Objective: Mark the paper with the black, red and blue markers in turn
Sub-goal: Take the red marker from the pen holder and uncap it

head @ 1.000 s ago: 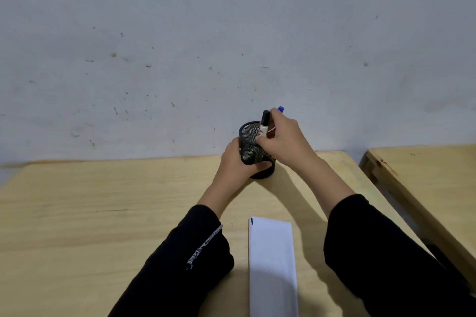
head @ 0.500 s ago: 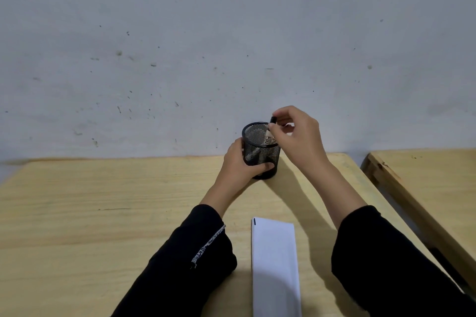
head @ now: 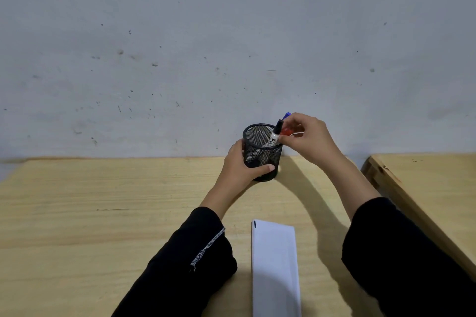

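Red marker (head: 285, 132) newly exposed, right hand (head: 307, 140) pinching

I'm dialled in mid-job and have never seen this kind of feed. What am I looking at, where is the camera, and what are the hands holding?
There is no machine here: a person works with two bare hands. The one picture comes from a wide-angle camera worn on the head, looking forward and down, so the black sleeves enter from the bottom.

On the wooden table, near the wall, stands a black mesh pen cup. The left hand wraps around its side. The right hand is at the rim, fingertips pinching the red marker. The black marker leans in the cup beside it, and the blue marker only peeks out behind the fingers.

Nearer the person lies the white paper, with one short dark stroke at its far left corner. A second table stands to the right.
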Demonstrator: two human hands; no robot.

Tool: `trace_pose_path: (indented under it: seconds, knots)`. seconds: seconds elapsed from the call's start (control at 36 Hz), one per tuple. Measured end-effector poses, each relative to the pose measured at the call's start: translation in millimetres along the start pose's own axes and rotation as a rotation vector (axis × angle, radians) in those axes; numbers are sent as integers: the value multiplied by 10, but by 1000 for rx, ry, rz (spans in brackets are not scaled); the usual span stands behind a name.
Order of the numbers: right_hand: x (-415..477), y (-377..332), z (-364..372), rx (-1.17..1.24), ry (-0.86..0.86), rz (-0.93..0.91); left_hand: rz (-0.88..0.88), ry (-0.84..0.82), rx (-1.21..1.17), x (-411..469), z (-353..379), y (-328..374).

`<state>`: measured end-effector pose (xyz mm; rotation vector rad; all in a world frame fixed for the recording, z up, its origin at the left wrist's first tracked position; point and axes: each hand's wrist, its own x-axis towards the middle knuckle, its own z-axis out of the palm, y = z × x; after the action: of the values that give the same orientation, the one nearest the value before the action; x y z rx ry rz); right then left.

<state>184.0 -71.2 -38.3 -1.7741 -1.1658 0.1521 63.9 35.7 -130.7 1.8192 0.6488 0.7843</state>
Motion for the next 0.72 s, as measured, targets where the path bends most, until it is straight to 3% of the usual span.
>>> trace_pose_path:
  seconds: [0.36,0.72]
  knots:
    - [69,-87,-6,-107,-116,77,-14,-3,33,-18,-2,12]
    - [-229,-174,-13,397,174,98,-90,164,158,-165,74,175]
